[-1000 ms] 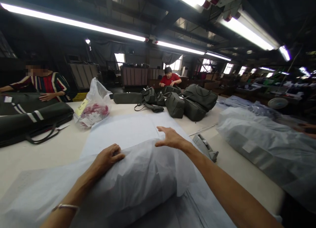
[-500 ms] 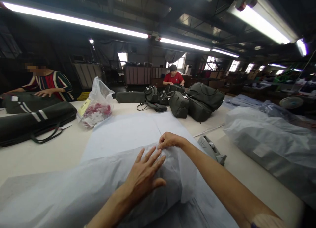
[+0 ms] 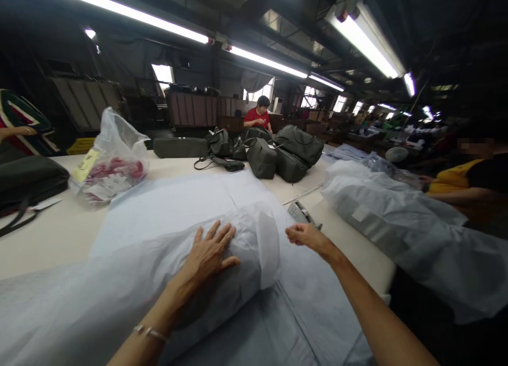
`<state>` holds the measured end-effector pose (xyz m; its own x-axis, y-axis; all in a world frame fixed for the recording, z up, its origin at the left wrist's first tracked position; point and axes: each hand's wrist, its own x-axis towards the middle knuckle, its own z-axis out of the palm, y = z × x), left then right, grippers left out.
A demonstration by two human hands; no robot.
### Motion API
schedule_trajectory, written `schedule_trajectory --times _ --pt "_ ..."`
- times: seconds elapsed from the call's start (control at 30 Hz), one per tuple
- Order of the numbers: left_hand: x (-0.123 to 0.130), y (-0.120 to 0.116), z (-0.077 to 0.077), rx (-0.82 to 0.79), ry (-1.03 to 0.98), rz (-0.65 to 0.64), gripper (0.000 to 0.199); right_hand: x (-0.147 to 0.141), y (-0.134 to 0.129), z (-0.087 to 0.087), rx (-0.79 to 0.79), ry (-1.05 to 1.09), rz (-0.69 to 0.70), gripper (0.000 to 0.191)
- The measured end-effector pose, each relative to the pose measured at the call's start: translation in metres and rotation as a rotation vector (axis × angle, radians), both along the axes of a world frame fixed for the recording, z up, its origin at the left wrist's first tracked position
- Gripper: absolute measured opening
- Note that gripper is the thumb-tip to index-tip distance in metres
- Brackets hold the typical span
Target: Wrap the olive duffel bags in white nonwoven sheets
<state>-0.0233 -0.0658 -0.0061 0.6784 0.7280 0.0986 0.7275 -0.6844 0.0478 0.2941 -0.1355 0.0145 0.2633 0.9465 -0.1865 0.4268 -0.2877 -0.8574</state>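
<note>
My left hand [image 3: 210, 254] lies flat with fingers spread on a long bundle [image 3: 138, 281] wrapped in thin white sheeting, a dark shape showing faintly through it. The bundle's right end has a loose folded flap [image 3: 269, 244]. To the right of that flap, clear of the bundle, is my right hand [image 3: 304, 235], its fingers curled together; what they hold, if anything, I cannot make out. Just beyond this hand sits a grey tape dispenser [image 3: 299, 211], partly hidden by it. White sheets [image 3: 174, 197] are spread beneath the bundle.
Dark bags [image 3: 262, 157] stand at the table's far side, with a person in a red shirt [image 3: 256, 117] behind them. A clear plastic bag [image 3: 115, 165] with red contents is at left. Another wrapped bundle [image 3: 381, 223] lies at right, near a person in yellow [image 3: 456, 175].
My right hand has left the wrapping's edge near my left hand and moved right, towards the tape dispenser. My left hand still presses on the bundle. The view has turned right.
</note>
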Motion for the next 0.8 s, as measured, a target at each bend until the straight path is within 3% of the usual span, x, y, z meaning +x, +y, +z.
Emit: schedule_trajectory --times 0.1,0.2,0.3,0.4,0.6,0.8 --pt "0.000 0.000 -0.002 0.016 -0.008 -0.008 0.071 -0.015 -0.040 -0.051 -0.100 0.297 0.077 0.063" --pt "0.000 0.001 -0.002 0.021 -0.011 -0.007 0.070 -0.046 -0.045 -0.077 -0.031 0.578 -0.017 0.067" --pt "-0.001 0.001 -0.002 0.020 -0.028 -0.012 0.068 -0.063 -0.037 -0.076 0.091 0.540 -0.196 0.065" --pt "-0.001 0.001 -0.002 0.019 -0.055 -0.029 0.067 -0.061 -0.034 -0.068 0.143 0.412 -0.286 0.062" --pt "-0.002 0.004 -0.002 -0.012 -0.027 -0.017 0.069 -0.059 -0.031 -0.071 -0.047 0.454 -0.146 0.058" --pt "-0.003 0.006 -0.002 -0.011 0.000 -0.001 0.070 -0.055 -0.038 -0.062 0.082 0.423 -0.179 0.054"
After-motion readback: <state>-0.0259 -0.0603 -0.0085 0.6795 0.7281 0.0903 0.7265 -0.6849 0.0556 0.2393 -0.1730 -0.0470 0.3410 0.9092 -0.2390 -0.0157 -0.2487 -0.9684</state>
